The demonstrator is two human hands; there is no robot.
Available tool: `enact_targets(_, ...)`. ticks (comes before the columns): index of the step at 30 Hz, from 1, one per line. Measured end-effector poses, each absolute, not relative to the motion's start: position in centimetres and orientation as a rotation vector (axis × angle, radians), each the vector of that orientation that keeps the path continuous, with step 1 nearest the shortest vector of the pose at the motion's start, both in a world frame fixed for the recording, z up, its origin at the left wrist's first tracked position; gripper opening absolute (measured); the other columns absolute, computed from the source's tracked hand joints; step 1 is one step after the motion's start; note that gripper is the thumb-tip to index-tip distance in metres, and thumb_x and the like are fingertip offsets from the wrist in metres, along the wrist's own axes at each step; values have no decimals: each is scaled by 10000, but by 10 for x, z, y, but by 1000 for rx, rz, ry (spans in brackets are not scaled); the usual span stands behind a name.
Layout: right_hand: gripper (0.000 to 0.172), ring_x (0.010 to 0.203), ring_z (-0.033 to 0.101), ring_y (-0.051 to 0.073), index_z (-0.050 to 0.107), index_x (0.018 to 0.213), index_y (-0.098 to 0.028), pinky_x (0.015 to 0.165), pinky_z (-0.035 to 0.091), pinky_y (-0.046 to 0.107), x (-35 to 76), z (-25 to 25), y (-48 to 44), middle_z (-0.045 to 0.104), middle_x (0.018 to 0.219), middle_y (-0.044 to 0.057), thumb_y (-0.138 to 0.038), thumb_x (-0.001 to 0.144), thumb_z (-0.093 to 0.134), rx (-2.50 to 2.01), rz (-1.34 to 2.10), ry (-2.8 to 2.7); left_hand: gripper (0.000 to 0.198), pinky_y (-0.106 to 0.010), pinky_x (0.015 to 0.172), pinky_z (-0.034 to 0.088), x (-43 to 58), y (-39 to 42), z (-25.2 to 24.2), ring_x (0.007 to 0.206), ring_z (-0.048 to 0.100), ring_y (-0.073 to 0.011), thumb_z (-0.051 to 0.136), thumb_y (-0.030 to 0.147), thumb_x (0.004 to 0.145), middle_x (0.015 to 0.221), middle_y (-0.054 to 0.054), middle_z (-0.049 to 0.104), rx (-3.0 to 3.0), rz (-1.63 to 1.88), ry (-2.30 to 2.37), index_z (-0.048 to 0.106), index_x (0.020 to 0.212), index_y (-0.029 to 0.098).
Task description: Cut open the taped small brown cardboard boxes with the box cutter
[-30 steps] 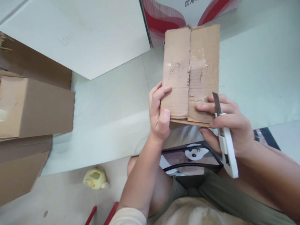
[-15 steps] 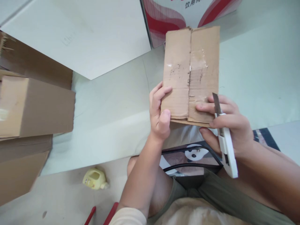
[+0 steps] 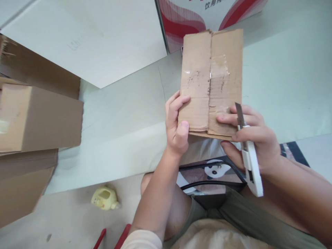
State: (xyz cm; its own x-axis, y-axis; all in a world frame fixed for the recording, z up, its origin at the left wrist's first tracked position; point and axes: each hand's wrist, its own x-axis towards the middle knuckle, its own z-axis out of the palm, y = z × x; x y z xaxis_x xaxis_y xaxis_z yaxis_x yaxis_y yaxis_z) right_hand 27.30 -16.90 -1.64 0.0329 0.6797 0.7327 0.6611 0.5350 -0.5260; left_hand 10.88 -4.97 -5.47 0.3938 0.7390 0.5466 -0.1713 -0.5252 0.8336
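Note:
A flattened brown cardboard box with a taped centre seam is held up in front of me. My left hand grips its lower left edge, thumb on the front and fingers curled round the side. My right hand pinches the lower right corner and also holds a white utility knife, its blade pointing up beside the cardboard's right edge.
Brown cardboard boxes are stacked at the left. A white board lies on the pale floor, and a red-and-white carton stands behind. A small yellow object lies near my knee. A panda-print bag rests on my lap.

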Motion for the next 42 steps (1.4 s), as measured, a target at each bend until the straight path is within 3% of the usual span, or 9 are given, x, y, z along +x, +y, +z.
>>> enact_targets(6,286,1227,665,228,557,975,-291,1086,573,494,272,-16,-172,744,1243,34,-97,803,680,-1189,74,-1655,503,-544,1212,385,108,-49,-53,1451,440,-344,425,625,971,1458,-20,544,1756,1252,498,561,1377,362)
enact_targets(17,393,1310,612,205,560,1048,-265,1173,506,446,272,-17,-173,725,1288,42,-29,760,686,-1144,107,-1652,504,-549,1218,383,107,-48,-52,1456,441,-340,424,630,976,1454,-17,549,1766,1249,494,556,1387,370)
enact_targets(42,314,1300,628,168,574,943,-270,1185,509,423,270,-13,-176,710,1357,-1,-36,767,690,-1185,139,-1655,509,-589,1223,376,107,-48,-51,1469,421,-356,409,646,991,1448,-19,527,1784,1238,471,537,1404,377)
